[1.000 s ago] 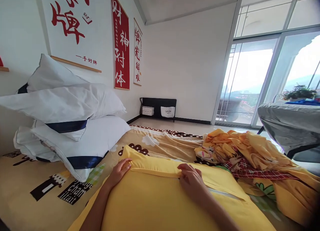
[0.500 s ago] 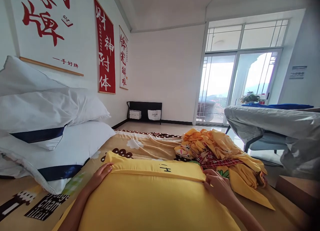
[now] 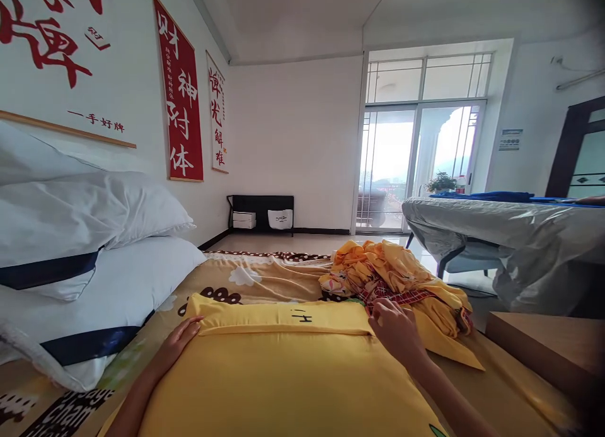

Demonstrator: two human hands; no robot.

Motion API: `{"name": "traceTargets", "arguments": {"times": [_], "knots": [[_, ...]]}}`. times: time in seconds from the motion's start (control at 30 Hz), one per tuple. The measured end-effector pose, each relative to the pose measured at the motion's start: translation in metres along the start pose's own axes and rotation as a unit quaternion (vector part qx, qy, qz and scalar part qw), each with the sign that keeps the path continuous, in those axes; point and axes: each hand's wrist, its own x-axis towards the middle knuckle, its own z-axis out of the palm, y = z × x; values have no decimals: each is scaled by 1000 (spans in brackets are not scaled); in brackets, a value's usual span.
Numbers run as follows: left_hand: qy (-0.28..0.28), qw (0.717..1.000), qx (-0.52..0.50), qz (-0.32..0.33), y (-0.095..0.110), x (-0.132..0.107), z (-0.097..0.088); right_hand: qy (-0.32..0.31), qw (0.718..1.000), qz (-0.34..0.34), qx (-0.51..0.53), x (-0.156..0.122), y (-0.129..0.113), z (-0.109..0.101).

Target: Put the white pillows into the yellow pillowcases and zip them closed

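A pillow in a yellow pillowcase (image 3: 274,380) lies in front of me, with "Hi" printed upside down on the flap at its far end. My left hand (image 3: 182,337) rests on the far left corner, its fingers stretched along the edge. At the far right corner, my right hand (image 3: 394,328) has its fingers bent together, pinching the pillowcase edge by the flap's seam. Just beyond that hand is a crumpled heap of yellow printed bedding (image 3: 401,273) with a red plaid part.
White pillows (image 3: 155,267) with dark blue bands are stacked at left on the patterned bed sheet (image 3: 278,276). A wooden box-like piece (image 3: 548,339) stands at right. Behind it are a plastic-covered table (image 3: 472,216) and a chair (image 3: 467,260). A low black rack (image 3: 259,207) stands by the far wall.
My view has turned to the right, so the room has shifted left. My right hand has risen slightly at the pillow's corner; the left hand stays on its edge.
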Motion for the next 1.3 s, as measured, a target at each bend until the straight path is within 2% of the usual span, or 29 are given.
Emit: {"name": "traceTargets", "arguments": {"times": [0.07, 0.1, 0.2, 0.27, 0.33, 0.43, 0.53, 0.63, 0.77, 0.9, 1.07, 1.13, 1.2, 1.3], "knots": [[-4, 1000, 3, -1, 0, 0, 0, 21, 998, -9, 62, 4, -2, 2], [-5, 1000, 6, 2, -1, 0, -1, 7, 995, -24, 96, 3, -5, 5], [-4, 1000, 17, 14, -6, 2, -1, -110, 976, -62, 179, -13, -20, 25], [4, 999, 27, 22, -10, 4, -1, -150, 965, -51, 210, -28, -30, 42], [28, 997, 56, 49, -11, 3, -1, -127, 966, -16, 223, -41, -33, 56], [72, 978, 131, 146, -9, -2, 1, -66, 975, 32, 210, -48, -26, 66], [55, 956, 188, 217, -2, -11, 2, -20, 984, 67, 166, -49, -17, 68], [23, 953, 205, 220, 9, -16, 3, -13, 986, 84, 142, -49, -13, 67], [19, 960, 208, 188, 29, -13, 10, -29, 990, 59, 123, -48, -16, 63], [52, 950, 258, 166, 42, -13, 23, -61, 996, 40, 58, -45, -22, 50], [120, 948, 232, 182, 32, -22, 26, -125, 992, 27, -13, -43, -16, 29], [147, 946, 228, 175, 28, -24, 24, -132, 991, 36, 1, -42, -11, 22], [147, 948, 227, 171, 30, -25, 23, -131, 991, 21, 35, -40, -12, 15], [91, 964, 189, 161, 49, -25, 31, -166, 981, -23, 96, -34, -37, 4]]}}
